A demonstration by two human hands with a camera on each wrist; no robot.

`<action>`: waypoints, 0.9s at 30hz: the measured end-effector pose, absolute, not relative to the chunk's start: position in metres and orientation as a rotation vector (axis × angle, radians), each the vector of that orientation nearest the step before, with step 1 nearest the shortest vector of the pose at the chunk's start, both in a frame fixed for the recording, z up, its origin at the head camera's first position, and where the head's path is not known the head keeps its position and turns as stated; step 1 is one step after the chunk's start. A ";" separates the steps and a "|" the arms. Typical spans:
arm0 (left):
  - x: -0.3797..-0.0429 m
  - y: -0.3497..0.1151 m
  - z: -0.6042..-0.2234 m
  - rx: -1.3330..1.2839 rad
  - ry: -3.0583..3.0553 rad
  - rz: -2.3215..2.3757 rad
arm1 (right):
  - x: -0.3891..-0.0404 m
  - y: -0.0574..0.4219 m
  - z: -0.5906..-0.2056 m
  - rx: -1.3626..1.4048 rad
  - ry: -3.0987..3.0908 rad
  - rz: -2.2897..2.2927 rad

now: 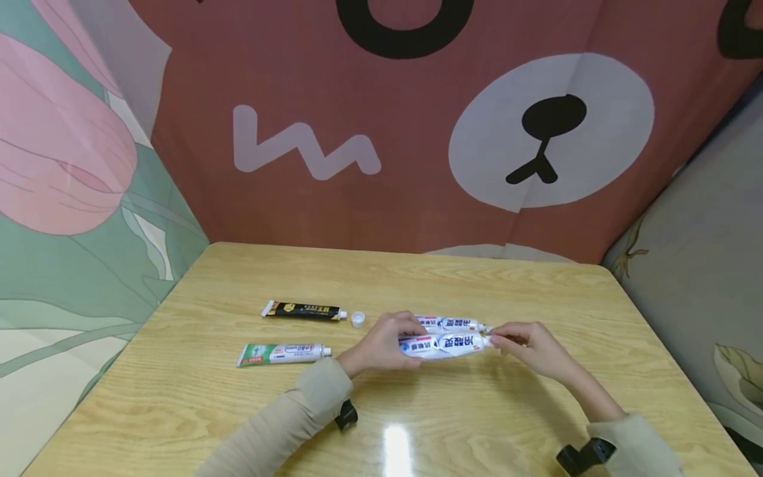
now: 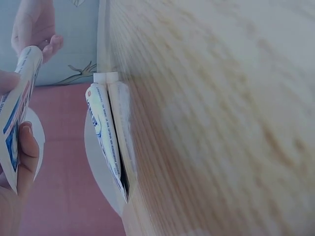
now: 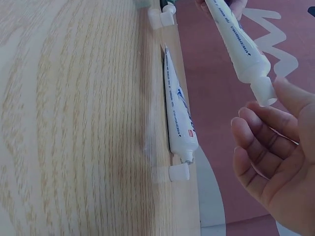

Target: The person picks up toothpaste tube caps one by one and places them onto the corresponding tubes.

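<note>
My left hand [image 1: 387,342] grips a white and blue toothpaste tube [image 1: 444,346] near its flat tail, lifted above the table. At the tube's other end, the thumb and fingers of my right hand [image 1: 534,348] are at its white cap [image 3: 264,92]; the right wrist view has the thumb against the cap's side and the fingertips close beneath. Behind the held tube, a second white and blue toothpaste tube [image 3: 179,118] lies on the table with its nozzle bare. A loose white cap [image 3: 179,172] sits just beyond that nozzle.
On the wooden table [image 1: 417,411], left of my hands, lie a black tube [image 1: 304,311] and a green and white tube [image 1: 283,354], both with bare nozzles. A round white cap [image 1: 357,319] stands by the black one. Cloth printed with a bear [image 1: 298,212] hangs behind the table.
</note>
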State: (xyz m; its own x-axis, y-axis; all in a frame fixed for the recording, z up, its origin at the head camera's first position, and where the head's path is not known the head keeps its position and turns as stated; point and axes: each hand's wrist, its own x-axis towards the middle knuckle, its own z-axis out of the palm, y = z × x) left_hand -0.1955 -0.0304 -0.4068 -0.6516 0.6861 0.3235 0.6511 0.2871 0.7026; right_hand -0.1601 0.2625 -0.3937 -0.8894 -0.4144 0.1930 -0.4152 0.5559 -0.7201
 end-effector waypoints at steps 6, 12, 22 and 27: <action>-0.196 -0.031 -0.407 1.293 2.511 1.321 | -0.159 0.259 -0.391 0.622 -2.800 1.337; -0.194 -0.031 -0.410 1.291 2.508 1.332 | -0.154 0.259 -0.394 0.637 -2.746 1.367; -0.191 -0.029 -0.409 1.296 2.493 1.332 | -0.155 0.262 -0.400 0.864 -2.636 1.473; -0.194 -0.031 -0.408 1.289 2.512 1.343 | -0.158 0.262 -0.398 0.856 -2.614 1.473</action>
State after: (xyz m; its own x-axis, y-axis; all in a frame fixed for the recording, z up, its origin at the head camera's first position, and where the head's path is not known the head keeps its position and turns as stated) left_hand -0.1939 -0.0314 -0.4079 -0.6598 0.6689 0.3424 0.6562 0.2908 0.6963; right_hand -0.1576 0.2619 -0.3984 -0.8492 -0.4499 0.2767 -0.4697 0.4040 -0.7850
